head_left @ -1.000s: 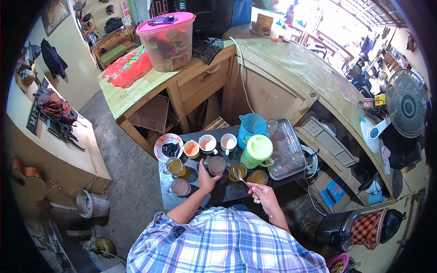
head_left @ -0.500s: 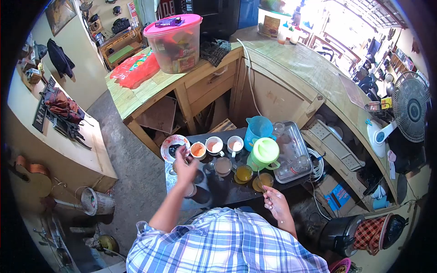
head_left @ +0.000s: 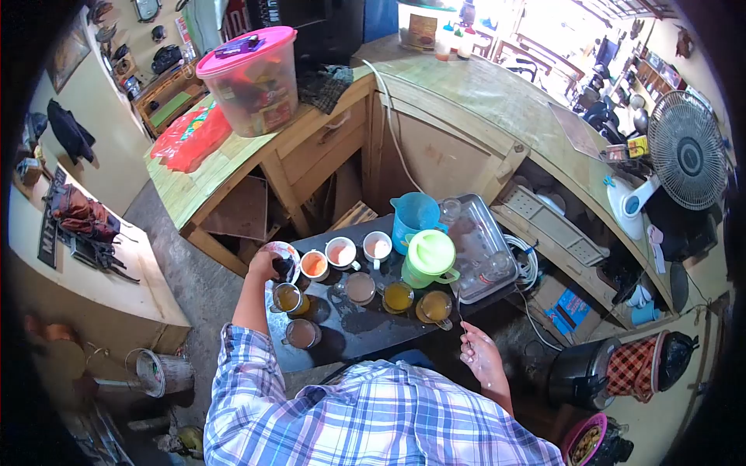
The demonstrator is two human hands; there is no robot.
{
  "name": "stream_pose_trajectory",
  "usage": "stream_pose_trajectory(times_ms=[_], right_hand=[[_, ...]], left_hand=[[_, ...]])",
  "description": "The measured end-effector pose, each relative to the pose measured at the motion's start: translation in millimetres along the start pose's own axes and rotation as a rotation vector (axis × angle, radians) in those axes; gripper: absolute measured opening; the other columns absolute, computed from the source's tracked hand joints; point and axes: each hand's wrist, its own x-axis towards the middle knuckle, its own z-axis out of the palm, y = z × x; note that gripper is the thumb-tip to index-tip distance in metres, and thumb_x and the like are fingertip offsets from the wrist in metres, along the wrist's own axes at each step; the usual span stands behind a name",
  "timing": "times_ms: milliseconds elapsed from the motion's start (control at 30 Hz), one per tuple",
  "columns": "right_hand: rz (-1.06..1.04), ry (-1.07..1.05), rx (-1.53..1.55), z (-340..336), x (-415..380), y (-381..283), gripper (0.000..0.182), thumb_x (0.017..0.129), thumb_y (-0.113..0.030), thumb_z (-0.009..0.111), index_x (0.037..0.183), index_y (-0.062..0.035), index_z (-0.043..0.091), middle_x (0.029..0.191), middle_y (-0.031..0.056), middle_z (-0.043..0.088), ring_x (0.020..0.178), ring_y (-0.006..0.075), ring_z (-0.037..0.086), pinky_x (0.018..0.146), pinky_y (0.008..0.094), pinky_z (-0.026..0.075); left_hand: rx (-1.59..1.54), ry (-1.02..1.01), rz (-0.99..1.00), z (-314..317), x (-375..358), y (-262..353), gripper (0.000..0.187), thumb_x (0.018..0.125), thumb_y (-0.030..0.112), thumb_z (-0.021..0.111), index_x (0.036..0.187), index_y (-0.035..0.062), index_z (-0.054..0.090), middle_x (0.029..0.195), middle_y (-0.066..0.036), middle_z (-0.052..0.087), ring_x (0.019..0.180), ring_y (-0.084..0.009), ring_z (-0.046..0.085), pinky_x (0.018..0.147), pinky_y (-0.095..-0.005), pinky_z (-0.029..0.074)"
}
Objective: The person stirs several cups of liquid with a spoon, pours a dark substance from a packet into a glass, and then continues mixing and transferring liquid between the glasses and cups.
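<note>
My left hand (head_left: pixel 263 265) is at the white plate (head_left: pixel 289 252) on the dark table's far left, its fingers closed at something dark that I cannot make out. My right hand (head_left: pixel 475 348) pinches a thin spoon (head_left: pixel 460 309) beside a glass of yellowish drink (head_left: pixel 434 308). Another yellow glass (head_left: pixel 398 297) stands to its left, near a glass of brown drink (head_left: pixel 360 288). Three white cups (head_left: pixel 314 266) hold orange or pinkish contents. A yellow glass (head_left: pixel 287 298) and a brown one (head_left: pixel 301 334) stand nearest my left arm.
A blue pitcher (head_left: pixel 416 213), a green lidded pitcher (head_left: pixel 430 258) and a clear tray with glasses (head_left: pixel 475 272) stand at the table's back right. Wooden counters (head_left: pixel 458 93) surround the table. A fan (head_left: pixel 688 151) stands at right, a pink-lidded tub (head_left: pixel 252 89) at left.
My left hand has moved left and back to the plate, uncovering the glasses nearest it. My right hand's spoon has come up out of the yellowish glass. The view has shifted.
</note>
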Motion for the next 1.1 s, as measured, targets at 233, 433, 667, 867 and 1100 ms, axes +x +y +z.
stream_pose_trajectory(times_ms=[233,433,667,867,1100], right_hand=[[0.008,0.026,-0.008,6.3,0.4,-0.9,0.031,0.092,-0.006,0.049,0.122,-0.0016,0.052,0.079,0.0015,0.053,0.053,0.0052,0.040,0.046,0.0202,0.032],[0.004,-0.028,-0.051,8.6,11.4,-5.2,0.031,0.091,-0.008,0.051,0.122,-0.0036,0.052,0.079,0.0011,0.054,0.053,0.0057,0.041,0.048,0.0201,0.033],[0.013,-0.070,-0.053,21.6,23.3,-5.3,0.031,0.091,-0.007,0.051,0.122,-0.0026,0.051,0.078,0.0014,0.053,0.053,0.0059,0.040,0.046,0.0205,0.032],[0.023,-0.104,-0.040,33.7,25.5,-2.3,0.031,0.091,-0.006,0.051,0.122,-0.0014,0.051,0.079,0.0013,0.053,0.053,0.0053,0.039,0.046,0.0195,0.031],[0.031,-0.202,-0.144,64.3,26.4,-2.0,0.032,0.091,-0.006,0.053,0.123,-0.0005,0.052,0.078,-0.0002,0.052,0.053,0.0031,0.038,0.046,0.0178,0.031]], left_hand=[[-0.138,0.180,-0.171,-16.5,-9.1,19.2,0.040,0.062,0.015,0.079,0.100,0.0105,0.069,0.097,-0.015,0.066,0.093,-0.0305,0.063,0.084,-0.0377,0.050],[-0.435,0.341,-0.149,-71.2,-42.9,46.7,0.029,0.073,0.001,0.065,0.102,-0.0005,0.066,0.092,-0.017,0.067,0.082,-0.0238,0.066,0.078,-0.0296,0.050],[-1.893,0.463,-0.059,-96.3,-83.2,124.0,0.038,0.085,-0.001,0.047,0.123,0.0032,0.049,0.111,-0.008,0.060,0.100,-0.0186,0.060,0.086,-0.0331,0.051],[-2.453,-0.022,0.102,-69.7,-114.2,176.3,0.043,0.087,0.021,0.045,0.127,0.0056,0.046,0.120,-0.014,0.058,0.103,-0.0251,0.061,0.082,-0.0386,0.052],[-2.261,-0.179,-0.089,-85.7,-135.9,262.3,0.066,0.079,0.047,0.065,0.126,0.0049,0.046,0.102,-0.017,0.062,0.090,-0.0302,0.063,0.077,-0.0454,0.052]])
